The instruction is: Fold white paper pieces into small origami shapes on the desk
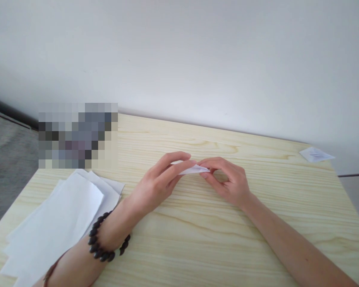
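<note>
Pinching pointed, folded paper [192, 170] over grained wood [182, 247].

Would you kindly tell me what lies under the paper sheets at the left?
The sheets lie on the table, whose wood shows around their edges. Whether anything else is under them cannot be seen, since they cover it.

The folded piece [194, 170] you hold is smooth, matt paper, like the sheets [62, 203] at your left and the folded shape [315, 154] at far right. Your tabletop [203, 247] has a smooth wood-grain finish. Your bracelet beads [103, 257] look polished, slightly glossy. The wall [197, 59] is matt; the covering [8, 159] at far left resembles rough cloth.
</note>
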Demonstrator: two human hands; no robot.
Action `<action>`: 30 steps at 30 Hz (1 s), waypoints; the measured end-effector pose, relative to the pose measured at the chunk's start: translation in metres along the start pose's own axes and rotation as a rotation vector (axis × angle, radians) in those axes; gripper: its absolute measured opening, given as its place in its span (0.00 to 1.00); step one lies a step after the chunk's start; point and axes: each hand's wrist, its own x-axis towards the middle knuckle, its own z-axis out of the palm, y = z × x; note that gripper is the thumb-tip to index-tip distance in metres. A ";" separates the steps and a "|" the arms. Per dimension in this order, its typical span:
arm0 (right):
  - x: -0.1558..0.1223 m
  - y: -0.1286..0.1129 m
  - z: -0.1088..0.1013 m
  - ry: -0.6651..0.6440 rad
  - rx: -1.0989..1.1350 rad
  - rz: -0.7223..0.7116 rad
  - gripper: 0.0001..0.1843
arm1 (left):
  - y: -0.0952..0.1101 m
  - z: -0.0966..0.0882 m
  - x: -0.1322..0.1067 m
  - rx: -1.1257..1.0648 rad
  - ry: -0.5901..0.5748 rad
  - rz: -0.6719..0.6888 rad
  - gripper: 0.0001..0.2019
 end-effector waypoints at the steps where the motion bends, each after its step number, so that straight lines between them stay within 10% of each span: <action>1: 0.000 0.000 0.000 0.001 0.008 -0.002 0.09 | 0.000 0.000 0.000 -0.009 0.001 -0.004 0.20; 30: -0.002 0.001 0.001 0.138 0.005 0.041 0.12 | -0.004 0.001 0.000 0.010 -0.014 -0.016 0.13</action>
